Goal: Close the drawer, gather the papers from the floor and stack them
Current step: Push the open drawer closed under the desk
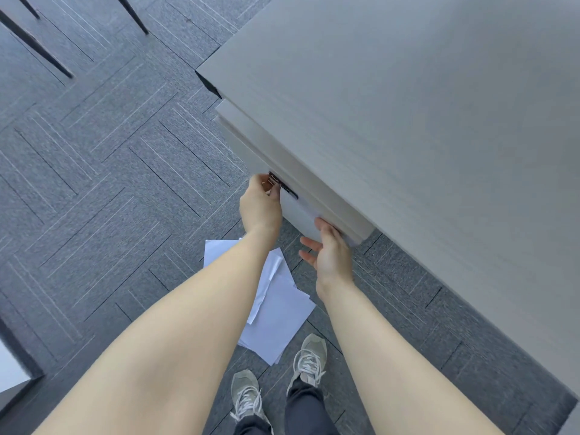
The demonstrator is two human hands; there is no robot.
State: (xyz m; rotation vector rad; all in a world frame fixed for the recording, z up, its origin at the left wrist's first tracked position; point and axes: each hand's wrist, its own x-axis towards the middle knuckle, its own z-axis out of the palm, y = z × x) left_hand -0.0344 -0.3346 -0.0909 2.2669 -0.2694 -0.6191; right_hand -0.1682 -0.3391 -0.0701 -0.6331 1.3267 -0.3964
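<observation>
A pale grey drawer (301, 215) sticks out a little from under the grey desk (423, 120). My left hand (260, 205) grips the dark handle (284, 185) on the drawer front. My right hand (329, 251) rests against the drawer's right lower edge with the thumb on the front and the fingers spread. Several white papers (279, 306) lie scattered and overlapping on the carpet below the drawer, partly hidden by my left forearm.
Grey patterned carpet (110, 183) covers the floor. My two feet in grey sneakers (309, 356) stand just in front of the papers. Dark thin chair legs (34, 42) stand at the far left. A white and dark piece of furniture (12, 368) cuts into the lower left edge.
</observation>
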